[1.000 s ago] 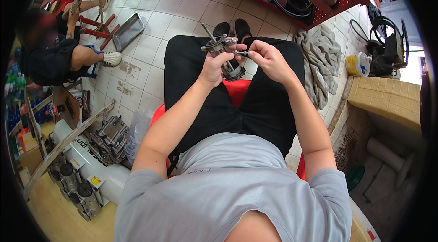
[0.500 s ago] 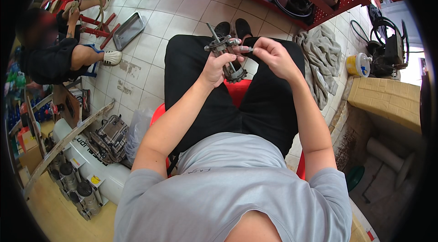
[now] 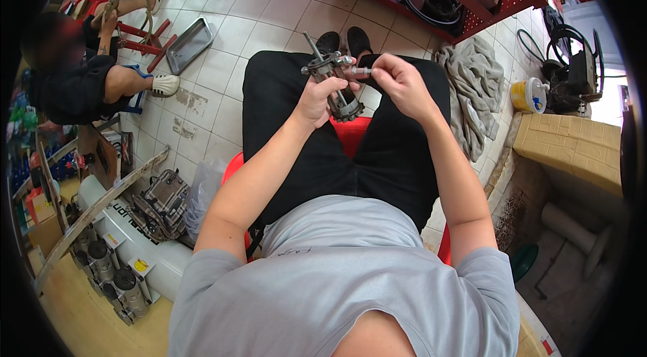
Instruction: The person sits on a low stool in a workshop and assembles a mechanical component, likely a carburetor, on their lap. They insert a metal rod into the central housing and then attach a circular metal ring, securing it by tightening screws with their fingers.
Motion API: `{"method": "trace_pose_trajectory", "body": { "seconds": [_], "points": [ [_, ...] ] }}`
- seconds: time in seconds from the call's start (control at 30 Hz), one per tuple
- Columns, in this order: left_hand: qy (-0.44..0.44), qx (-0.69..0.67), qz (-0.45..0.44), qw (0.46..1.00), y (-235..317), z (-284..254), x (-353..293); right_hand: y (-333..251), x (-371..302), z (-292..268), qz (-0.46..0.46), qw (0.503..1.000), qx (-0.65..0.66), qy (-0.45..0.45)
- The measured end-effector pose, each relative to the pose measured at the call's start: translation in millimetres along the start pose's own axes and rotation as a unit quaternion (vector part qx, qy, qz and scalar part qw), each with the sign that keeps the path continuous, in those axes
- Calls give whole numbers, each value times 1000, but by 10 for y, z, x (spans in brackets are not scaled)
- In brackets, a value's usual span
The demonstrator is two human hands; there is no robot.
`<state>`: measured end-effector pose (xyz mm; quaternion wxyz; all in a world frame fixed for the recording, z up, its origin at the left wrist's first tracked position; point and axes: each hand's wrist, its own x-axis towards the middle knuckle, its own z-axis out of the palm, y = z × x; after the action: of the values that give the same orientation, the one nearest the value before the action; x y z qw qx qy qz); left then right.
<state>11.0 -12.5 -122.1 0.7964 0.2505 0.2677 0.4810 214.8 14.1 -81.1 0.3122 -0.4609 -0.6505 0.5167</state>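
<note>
Over my lap, my left hand [image 3: 315, 102] is wrapped round a cylindrical metal assembly [image 3: 346, 109], with its thumb across the front. A toothed or lobed rim shows at its lower end, and a long thin rod sticks up past its top. It is tilted, its top leaning left. My right hand [image 3: 408, 87] is closed in a pinch on a small, pale, slim cylindrical piece [image 3: 362, 71] at the assembly's upper right side. What that piece is, and whether it is joined to the assembly, I cannot tell. Left-hand fingers behind the assembly are partly hidden.
A red rack [image 3: 472, 3] with round parts stands ahead right. A grey cloth [image 3: 468, 91] and a yellow tub [image 3: 528, 95] lie to the right, near a taped carton [image 3: 569, 148]. Left are a metal tray [image 3: 190, 46], a seated person [image 3: 81, 77] and a white tank [image 3: 158, 266].
My right hand has shifted very slightly, still pinching the slim piece, which shows a little more. My left hand and the metal assembly have hardly moved.
</note>
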Motion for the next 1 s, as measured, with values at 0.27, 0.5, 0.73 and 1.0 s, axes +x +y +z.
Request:
{"method": "trace_pose_trajectory", "body": {
  "seconds": [0.27, 0.5, 0.73, 1.0],
  "points": [
    [19, 8, 20, 1000, -10, 69, 5, -58, -9, -75, 25, 996, -25, -86],
    [11, 39, 7, 999, -53, 14, 12, 1, 9, -93, 17, 1000, -12, -21],
    [-10, 10, -26, 1000, -26, -18, 17, -38, 32, -94, 32, 997, 14, 68],
    [-30, 18, -23, 999, -15, 10, 18, -84, 7, -80, 4, 1000, 1, 16]
  ]
}}
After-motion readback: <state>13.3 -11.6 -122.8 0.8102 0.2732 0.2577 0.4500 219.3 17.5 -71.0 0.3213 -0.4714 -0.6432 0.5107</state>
